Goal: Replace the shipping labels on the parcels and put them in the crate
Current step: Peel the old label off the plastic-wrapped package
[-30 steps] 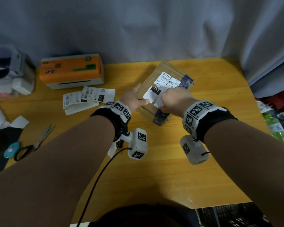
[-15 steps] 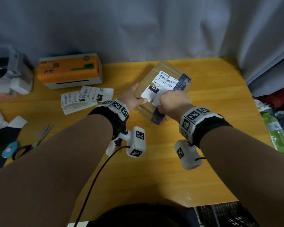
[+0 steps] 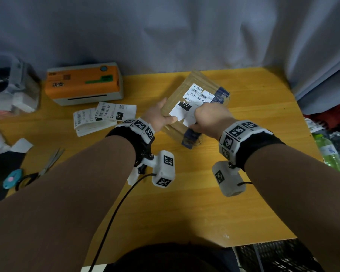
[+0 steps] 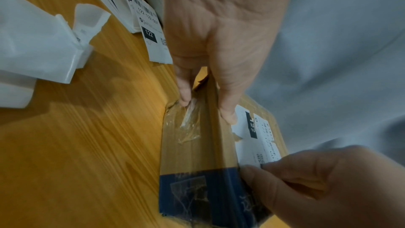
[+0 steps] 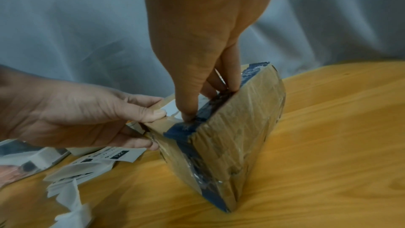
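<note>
Both hands meet on the parcel (image 3: 194, 108): left hand (image 3: 158, 118) grips its near-left corner, right hand (image 3: 210, 117) pinches the label (image 3: 182, 112), peeling toward the near end

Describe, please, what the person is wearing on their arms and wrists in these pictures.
Both forearms are bare. Each wrist carries a black band ringed with white blocks bearing black-and-white square code markers. A white camera housing with the same markers hangs below the left wrist, trailing a black cable; a similar housing hangs below the right.
</note>
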Available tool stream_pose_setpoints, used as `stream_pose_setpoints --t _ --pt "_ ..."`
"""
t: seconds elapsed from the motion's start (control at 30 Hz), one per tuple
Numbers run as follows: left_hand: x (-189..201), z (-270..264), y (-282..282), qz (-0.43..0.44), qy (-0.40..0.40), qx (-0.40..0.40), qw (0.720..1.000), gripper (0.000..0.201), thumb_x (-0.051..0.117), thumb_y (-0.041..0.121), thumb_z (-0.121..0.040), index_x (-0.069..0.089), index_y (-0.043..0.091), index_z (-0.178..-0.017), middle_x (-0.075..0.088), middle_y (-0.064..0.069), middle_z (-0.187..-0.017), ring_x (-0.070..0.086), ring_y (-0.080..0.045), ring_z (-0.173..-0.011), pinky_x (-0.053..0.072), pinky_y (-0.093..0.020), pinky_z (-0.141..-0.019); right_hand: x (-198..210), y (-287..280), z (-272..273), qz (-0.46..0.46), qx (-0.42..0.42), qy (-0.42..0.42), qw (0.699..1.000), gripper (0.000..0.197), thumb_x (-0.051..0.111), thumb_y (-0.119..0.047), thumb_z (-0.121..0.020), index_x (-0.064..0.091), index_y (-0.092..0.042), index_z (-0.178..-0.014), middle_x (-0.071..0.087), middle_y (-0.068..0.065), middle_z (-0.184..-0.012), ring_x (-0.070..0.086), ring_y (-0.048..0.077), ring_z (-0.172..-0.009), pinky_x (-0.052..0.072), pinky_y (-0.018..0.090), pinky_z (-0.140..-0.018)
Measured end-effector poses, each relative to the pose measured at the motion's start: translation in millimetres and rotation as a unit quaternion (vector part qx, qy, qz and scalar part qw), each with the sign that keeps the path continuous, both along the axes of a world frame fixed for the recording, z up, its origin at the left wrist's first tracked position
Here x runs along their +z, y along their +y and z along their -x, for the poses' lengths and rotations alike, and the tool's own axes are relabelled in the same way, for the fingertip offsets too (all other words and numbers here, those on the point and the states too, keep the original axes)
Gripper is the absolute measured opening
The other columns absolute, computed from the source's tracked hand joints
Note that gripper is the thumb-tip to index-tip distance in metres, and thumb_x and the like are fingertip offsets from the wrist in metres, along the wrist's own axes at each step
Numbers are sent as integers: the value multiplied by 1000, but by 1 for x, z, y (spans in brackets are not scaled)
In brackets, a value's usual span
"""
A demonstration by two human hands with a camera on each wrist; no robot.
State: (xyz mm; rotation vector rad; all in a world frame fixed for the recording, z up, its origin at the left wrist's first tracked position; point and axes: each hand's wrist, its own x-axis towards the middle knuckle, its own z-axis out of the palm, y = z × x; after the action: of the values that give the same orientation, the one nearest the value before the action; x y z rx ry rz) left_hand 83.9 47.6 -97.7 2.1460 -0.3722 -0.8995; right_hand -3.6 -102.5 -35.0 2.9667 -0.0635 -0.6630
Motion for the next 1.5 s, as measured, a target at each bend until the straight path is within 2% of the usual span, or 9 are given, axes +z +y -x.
stream_pose_setpoints --t 0.2,0.37,0.5,0.57,0.63,0.67,0.73,1.03,1.5 --pt "1 1 0 12 1 17 1000 86 69 23 -84 15 20 -151 47 -3 -143 49 -19 -125 39 -33 -107 1 6 1 25 25 3 999 26 47 -31 -95 49 -9 -81 38 1 -62 48 24 -68 37 29 -59" --pt "3 1 0 18 6 15 1000 86 69 23 -84 15 20 -151 47 -2 -142 50 -18 -124 40 -33 -106 -1 9 4 73 26 -6 997 15 49 1 -88 47 -11 -80 41 3 -65 49 25 -66 39 32 -58" --pt "2 1 -1 17 12 7 1000 86 69 24 -84 15 21 -151 49 -3 -141 51 -20 -123 41 -38 -106 -7 2 2 27 -16 -47 998 15 44 -5 -92 49 -9 -79 44 4 -64 47 26 -64 38 29 -55" --pt "3 0 -1 10 8 2 1000 85 68 24 -85 14 21 -151 48 -3 -142 51 -19 -123 41 -37 -106 -8 -5 6 -27 -36 -66 997 15 43 -15 -95 57 -13 -88 56 6 -78 52 27 -72 39 29 -55" --pt "4 -1 -1 2 2 1 1000 85 67 24 -86 13 21 -151 46 -2 -144 49 -19 -125 40 -33 -105 -11 -10 14 -60 -46 -82 994 18 47 -29 -95 62 -21 -100 62 4 -100 56 27 -94 45 34 -78" --pt "4 -1 -1 -6 -3 -1 1000 85 66 25 -86 13 22 -151 45 -2 -144 49 -19 -126 40 -32 -104 -13 -12 18 -59 -38 -93 993 22 49 -35 -94 63 -24 -106 60 2 -109 53 25 -105 38 37 -93" --pt "4 -1 -3 -22 -14 -11 1000 85 66 26 -86 12 22 -151 43 -2 -146 48 -20 -127 41 -32 -103 -16 -13 22 -63 -20 -122 990 27 52 -40 -92 65 -26 -112 55 -1 -118 45 22 -115 22 38 -103" --pt "4 -1 -10 -60 -20 -3 998 83 65 27 -87 13 22 -151 38 -2 -149 44 -22 -131 37 -35 -108 -29 -3 17 -163 -33 -173 971 10 63 -23 -87 70 -21 -93 50 -2 -111 40 20 -113 16 31 -96" --pt "8 0 -11 -62 -19 -9 998 83 63 25 -89 8 19 -152 34 -2 -151 39 -21 -134 33 -30 -106 -37 0 11 -157 -99 -90 979 16 54 -7 -86 57 -14 -101 50 10 -115 44 27 -111 33 35 -98"
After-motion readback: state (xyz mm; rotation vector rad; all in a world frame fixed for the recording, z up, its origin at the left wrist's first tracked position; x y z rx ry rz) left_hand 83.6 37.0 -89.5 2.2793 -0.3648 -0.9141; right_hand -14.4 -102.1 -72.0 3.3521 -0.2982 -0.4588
